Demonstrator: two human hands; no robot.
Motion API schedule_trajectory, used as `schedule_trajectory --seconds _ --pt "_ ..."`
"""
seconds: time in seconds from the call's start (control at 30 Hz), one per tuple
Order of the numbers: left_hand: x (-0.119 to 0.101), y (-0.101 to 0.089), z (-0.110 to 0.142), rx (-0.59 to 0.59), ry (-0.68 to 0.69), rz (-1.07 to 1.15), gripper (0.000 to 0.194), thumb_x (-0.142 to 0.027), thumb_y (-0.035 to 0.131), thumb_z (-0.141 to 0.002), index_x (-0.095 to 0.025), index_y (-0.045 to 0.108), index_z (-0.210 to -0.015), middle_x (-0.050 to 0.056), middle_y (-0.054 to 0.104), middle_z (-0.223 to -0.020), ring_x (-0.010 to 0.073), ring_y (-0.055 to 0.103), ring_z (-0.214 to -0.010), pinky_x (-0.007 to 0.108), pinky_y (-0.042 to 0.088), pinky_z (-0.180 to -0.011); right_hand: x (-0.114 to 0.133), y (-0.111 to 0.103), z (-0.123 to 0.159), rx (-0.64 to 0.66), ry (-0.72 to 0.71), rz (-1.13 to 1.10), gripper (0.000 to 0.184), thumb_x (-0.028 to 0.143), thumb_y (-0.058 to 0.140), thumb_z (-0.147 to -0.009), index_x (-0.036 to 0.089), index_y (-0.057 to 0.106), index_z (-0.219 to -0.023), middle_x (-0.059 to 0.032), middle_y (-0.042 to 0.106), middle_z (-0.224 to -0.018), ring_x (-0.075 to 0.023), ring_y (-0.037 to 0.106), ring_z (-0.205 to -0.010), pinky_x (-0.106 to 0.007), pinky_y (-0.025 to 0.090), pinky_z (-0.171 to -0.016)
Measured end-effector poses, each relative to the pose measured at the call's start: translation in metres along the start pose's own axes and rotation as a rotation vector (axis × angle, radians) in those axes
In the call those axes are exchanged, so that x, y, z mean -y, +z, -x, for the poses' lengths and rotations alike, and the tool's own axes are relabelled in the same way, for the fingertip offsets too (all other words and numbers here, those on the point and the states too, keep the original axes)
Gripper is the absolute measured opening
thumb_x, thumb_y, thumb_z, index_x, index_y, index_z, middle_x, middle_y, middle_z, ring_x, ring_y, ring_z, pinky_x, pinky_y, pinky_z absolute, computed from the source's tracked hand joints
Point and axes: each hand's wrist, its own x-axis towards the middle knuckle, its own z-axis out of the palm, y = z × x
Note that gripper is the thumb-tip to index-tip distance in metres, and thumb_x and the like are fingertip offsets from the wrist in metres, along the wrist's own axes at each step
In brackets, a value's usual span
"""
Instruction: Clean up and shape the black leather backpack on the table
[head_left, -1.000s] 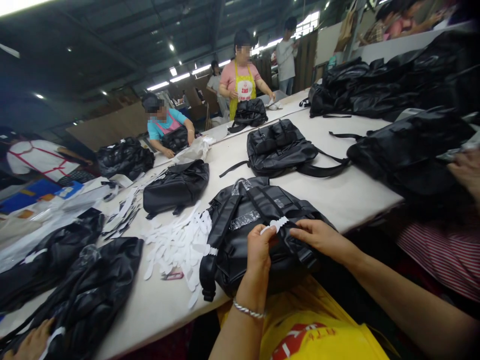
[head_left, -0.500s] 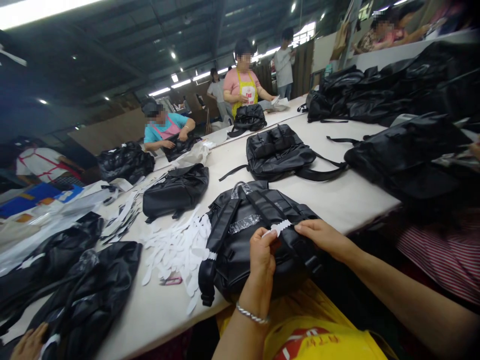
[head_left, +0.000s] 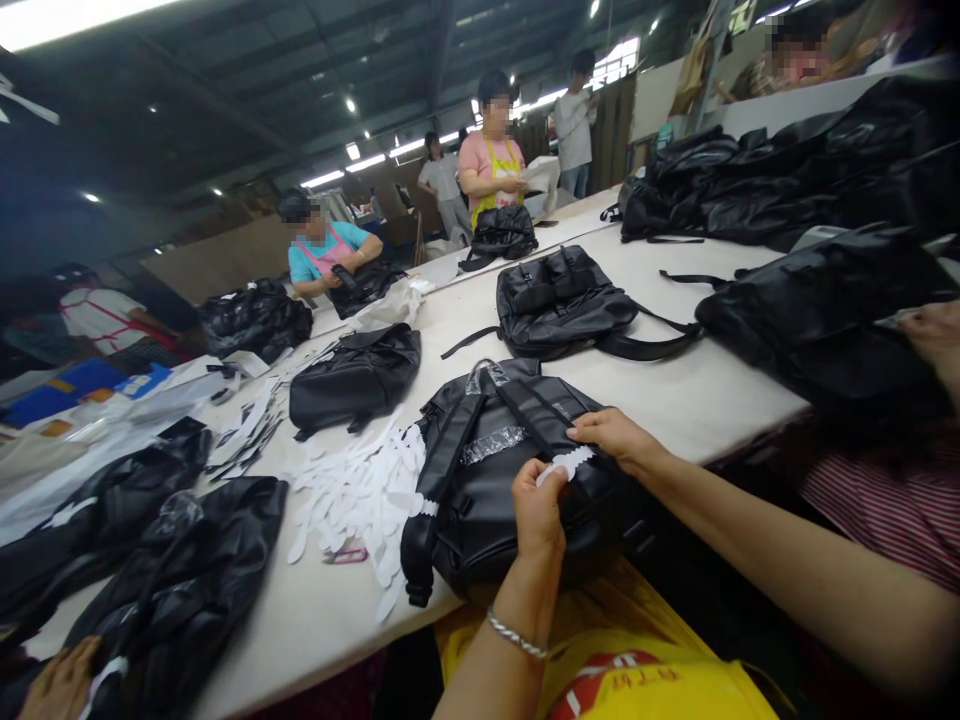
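Black leather-like material covers the backpack (head_left: 480, 520), which lies with its straps up at the near edge of the pale bench (head_left: 300, 620), just in front of the person's yellow apron (head_left: 637, 670). The left hand (head_left: 538, 505), below a silver bracelet (head_left: 516, 634), pinches a white strip (head_left: 571, 463) between thumb and fingers; its grip is closed on the rounded end, while the notched end reaches across the right part of the bag. The right hand (head_left: 611, 435) has its fingertips at the bag just above that strip; whether its grip has caught anything, I cannot tell.

Another white band (head_left: 424, 505) sits around the lower part of the left strap (head_left: 450, 465). Clear film (head_left: 493, 445) crosses the back of the bag, and more film covers the top handle (head_left: 487, 375).

Beside the bag, to its left, white strips lie in a loose heap (head_left: 341, 485), with small red-handled snips (head_left: 346, 555) near its lower edge. Beyond the backpack lie a bag with two front pockets (head_left: 559, 300) and, farther left, a smaller black bag (head_left: 356, 378). At the lower left, a co-worker's hand (head_left: 64, 680) rests against a dark bag (head_left: 202, 580).
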Motion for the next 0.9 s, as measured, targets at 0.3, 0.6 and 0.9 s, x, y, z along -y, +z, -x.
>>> schedule_trajectory --seconds 0.3,0.6,0.9 --pt "-0.003 -0.001 -0.004 -0.04 -0.007 -0.013 0.024 -0.026 0.062 -0.057 -0.016 0.041 -0.056 -0.006 0.042 -0.052 0.0059 0.04 -0.051 0.018 0.031 -0.051 -0.005 -0.005 0.029 -0.281 -0.208 0.269 0.03 0.044 0.052 -0.069 0.018 0.058 -0.083 -0.0031 0.058 -0.082 -0.0151 0.052 -0.072 -0.027 0.039 -0.068" --pt "-0.013 0.003 -0.004 0.0 -0.123 0.066 0.027 -0.024 0.065 -0.054 -0.016 0.039 -0.055 -0.004 0.049 -0.056 0.0077 0.045 -0.054 0.02 0.038 -0.053 -0.018 -0.01 0.042 -0.086 -0.121 0.124 0.028 0.043 0.051 -0.071 0.016 0.056 -0.064 0.0014 0.053 -0.06 -0.0113 0.047 -0.058 -0.022 0.035 -0.052" --pt "-0.018 0.002 -0.003 0.033 -0.217 0.041 0.031 -0.029 0.07 -0.052 -0.016 0.042 -0.058 -0.004 0.053 -0.057 0.0076 0.048 -0.053 0.021 0.04 -0.054 -0.022 -0.011 0.04 -0.051 -0.031 -0.071 0.029 0.044 0.052 -0.069 0.015 0.053 -0.065 0.0022 0.049 -0.055 -0.0101 0.043 -0.052 -0.023 0.034 -0.051"
